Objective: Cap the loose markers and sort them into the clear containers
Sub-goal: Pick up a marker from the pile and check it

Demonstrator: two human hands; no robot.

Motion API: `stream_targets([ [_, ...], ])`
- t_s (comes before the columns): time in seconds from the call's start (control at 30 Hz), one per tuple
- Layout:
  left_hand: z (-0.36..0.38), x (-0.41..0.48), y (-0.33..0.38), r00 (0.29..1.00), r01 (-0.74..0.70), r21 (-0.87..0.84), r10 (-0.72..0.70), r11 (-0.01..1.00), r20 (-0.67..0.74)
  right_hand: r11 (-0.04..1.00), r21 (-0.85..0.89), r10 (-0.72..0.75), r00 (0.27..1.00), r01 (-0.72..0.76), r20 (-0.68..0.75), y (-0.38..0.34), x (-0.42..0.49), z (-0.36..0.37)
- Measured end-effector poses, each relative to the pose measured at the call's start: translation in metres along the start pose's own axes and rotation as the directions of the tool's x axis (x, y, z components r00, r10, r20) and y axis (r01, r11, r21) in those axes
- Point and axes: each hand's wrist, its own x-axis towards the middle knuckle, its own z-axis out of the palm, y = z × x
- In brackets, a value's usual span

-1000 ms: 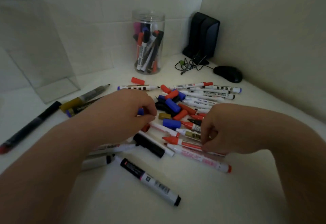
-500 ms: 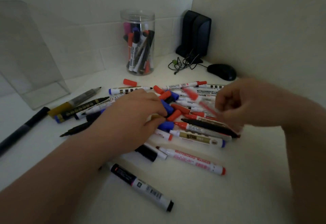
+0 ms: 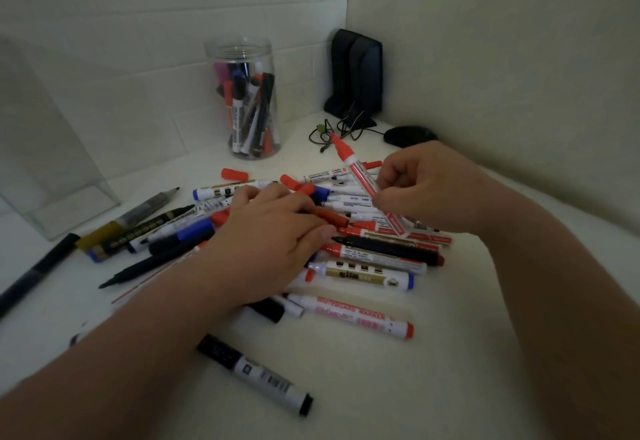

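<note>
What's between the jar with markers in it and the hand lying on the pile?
Head view: a loose red cap lies between the jar and the left hand; nearer the hand lies a white marker with a blue end.

Bare white tabletop lies open at the near right; the scattered pile of red, blue and black markers fills the middle, and a tangled black cable lies between the clear round jar and black mouse.
</note>
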Motion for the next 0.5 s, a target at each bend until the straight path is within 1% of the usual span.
stream_targets([
  [0.17,0.0,0.002,-0.004,0.998,0.05,-0.039,-0.051,0.998,-0.021,1.0,-0.026,-0.005,1.0,0.005,0.007,0.0,0.001,0.002],
  [0.23,0.0,0.003,-0.007,0.997,0.071,-0.027,-0.071,0.997,-0.028,1.0,-0.027,-0.01,1.0,0.01,0.011,0.0,0.001,0.003],
  [0.37,-0.001,0.004,-0.011,0.995,0.101,0.015,-0.101,0.995,0.0,1.0,-0.028,-0.01,1.0,0.011,0.005,0.0,0.001,0.004],
  [0.5,-0.002,0.007,-0.011,0.987,0.157,-0.051,-0.159,0.986,-0.027,0.999,-0.042,0.0,1.0,0.0,0.013,0.0,0.002,0.005],
])
